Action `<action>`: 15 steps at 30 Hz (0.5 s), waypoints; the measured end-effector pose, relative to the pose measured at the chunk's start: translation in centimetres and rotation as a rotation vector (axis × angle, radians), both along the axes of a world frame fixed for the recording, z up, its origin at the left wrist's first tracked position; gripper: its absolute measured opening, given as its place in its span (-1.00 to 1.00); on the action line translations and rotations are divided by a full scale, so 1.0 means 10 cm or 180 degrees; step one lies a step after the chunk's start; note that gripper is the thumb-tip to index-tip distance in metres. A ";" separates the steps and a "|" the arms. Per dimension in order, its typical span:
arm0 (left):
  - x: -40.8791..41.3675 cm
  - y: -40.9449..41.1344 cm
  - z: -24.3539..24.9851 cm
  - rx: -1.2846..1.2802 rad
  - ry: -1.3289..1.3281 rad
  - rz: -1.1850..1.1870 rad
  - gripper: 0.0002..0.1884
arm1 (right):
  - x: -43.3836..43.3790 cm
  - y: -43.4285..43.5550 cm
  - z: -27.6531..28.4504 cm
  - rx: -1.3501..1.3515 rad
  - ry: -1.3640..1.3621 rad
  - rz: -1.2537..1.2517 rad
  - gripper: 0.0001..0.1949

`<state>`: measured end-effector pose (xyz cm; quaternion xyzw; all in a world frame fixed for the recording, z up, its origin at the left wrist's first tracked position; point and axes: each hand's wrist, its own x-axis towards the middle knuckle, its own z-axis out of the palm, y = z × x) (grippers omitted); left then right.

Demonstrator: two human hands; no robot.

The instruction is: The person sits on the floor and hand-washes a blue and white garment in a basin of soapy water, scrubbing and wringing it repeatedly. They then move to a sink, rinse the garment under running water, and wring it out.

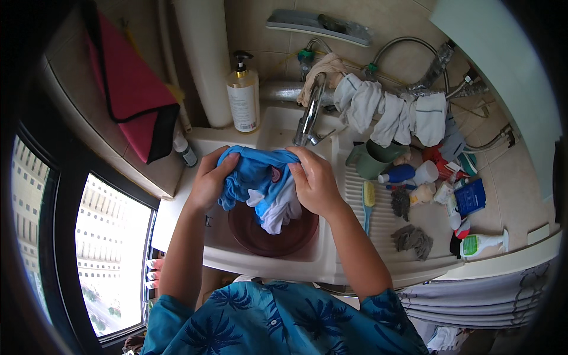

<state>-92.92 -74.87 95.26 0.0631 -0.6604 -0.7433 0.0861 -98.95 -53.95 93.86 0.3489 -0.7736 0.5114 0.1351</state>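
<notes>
A wet-looking blue and white garment (259,177) with a small printed patch hangs bunched between my hands, above a reddish-brown basin (275,246) in the white laundry sink (306,266). My left hand (213,179) grips its upper left edge, thumb on top. At the upper right edge, my right hand (315,182) pinches the fabric between thumb and fingers. The white lower part dangles over the basin, and cloth hides much of the basin's inside. Just beyond the garment stands a chrome faucet (310,106), with a beige cloth (324,71) draped behind it.
A pump bottle (243,100) stands behind the sink. On the ribbed drainboard (377,239) at right lie a scrub brush (368,202), a green pitcher (375,159), dark gray rags (412,241) and a spray bottle (481,244). White socks (390,111) hang on the pipe. A window (113,248) is at left.
</notes>
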 end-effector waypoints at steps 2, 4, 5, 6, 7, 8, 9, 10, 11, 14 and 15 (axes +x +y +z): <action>-0.01 -0.02 -0.03 -0.0230 -0.0164 0.0030 -0.72 | -0.03 -0.01 -0.08 0.0077 0.0349 -0.0248 -0.81; -0.09 -0.20 -0.16 -0.0764 -0.0533 -0.0151 -0.72 | -0.02 0.02 -0.22 0.0679 -0.0080 -0.0382 -0.84; -0.11 -0.22 -0.22 -0.1078 -0.0691 -0.0065 -0.70 | -0.03 0.06 -0.33 0.0987 -0.0299 -0.0460 -0.85; -0.15 -0.20 -0.29 -0.1373 -0.0831 -0.0010 -0.68 | -0.07 0.14 -0.52 0.1187 -0.0246 -0.0502 -0.87; -0.19 -0.16 -0.37 -0.1668 -0.0968 0.0036 -0.64 | -0.12 0.24 -0.78 0.1482 -0.0209 -0.0715 -0.88; -0.21 -0.16 -0.51 -0.1482 -0.0784 0.0014 -0.64 | -0.16 0.31 -1.05 0.1757 -0.0164 -0.0903 -0.88; -0.23 -0.18 -0.74 -0.1294 -0.0609 -0.0001 -0.64 | -0.16 0.35 -1.23 0.2034 -0.0124 -0.1081 -0.88; -0.22 -0.22 -0.94 -0.1131 -0.0448 0.0018 -0.64 | -0.12 0.34 -1.31 0.2046 -0.0306 -0.1131 -0.88; -0.22 -0.25 -1.12 -0.1654 -0.0552 0.0096 -0.64 | -0.08 0.31 -1.38 0.2058 -0.0487 -0.1176 -0.89; -0.23 -0.20 -1.48 -0.2802 -0.1049 0.0109 -0.66 | -0.01 0.31 -1.42 0.2047 -0.0804 -0.1152 -0.89; -0.22 -0.18 -1.58 -0.2747 -0.1137 -0.0012 -0.66 | 0.01 0.32 -1.42 0.2032 -0.0871 -0.1118 -0.89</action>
